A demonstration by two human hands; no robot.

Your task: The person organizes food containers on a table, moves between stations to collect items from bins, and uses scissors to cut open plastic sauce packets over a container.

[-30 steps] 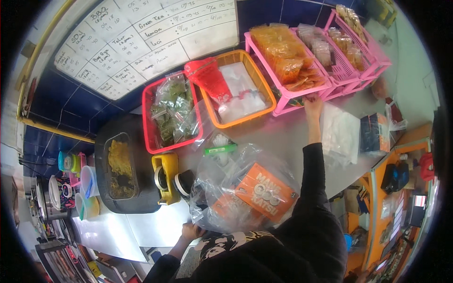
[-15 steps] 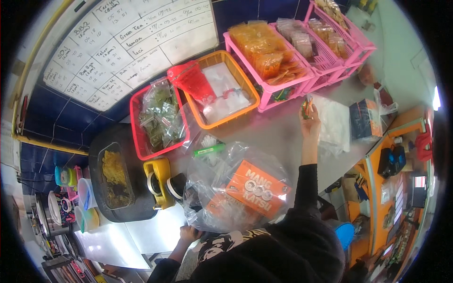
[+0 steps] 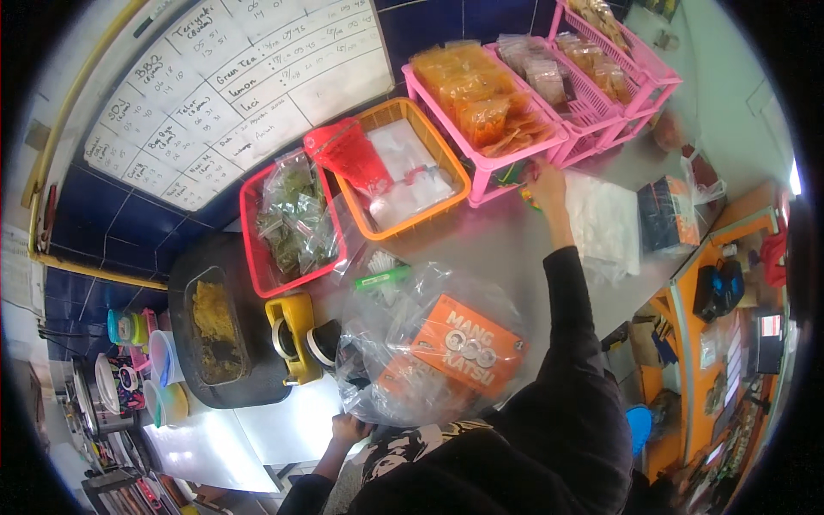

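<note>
My right hand (image 3: 549,196) reaches out to the front corner of a pink plastic rack (image 3: 482,182). Its fingers are closed, and a small green and orange packet (image 3: 529,199) shows beside them, partly hidden by the hand. Close to my body, my left hand (image 3: 349,428) is curled at the lower edge of a clear plastic bag (image 3: 365,396); what its fingers grip, if anything, is hidden. Inside that bag lie orange printed boxes (image 3: 481,378). Filled orange sachets (image 3: 485,77) fill the rack's upper tray.
An orange basket (image 3: 383,230) and a red basket (image 3: 255,257) with green-filled bags stand by the wall. Leftward are a yellow tape dispenser (image 3: 297,336) and a dark container (image 3: 184,283). White plastic sheets (image 3: 605,219) and a dark box (image 3: 665,215) lie right.
My right hand has moved slightly left and down toward the pink rack's corner, and the small packet is now lower beside it. My left hand has stayed almost still by the bag.
</note>
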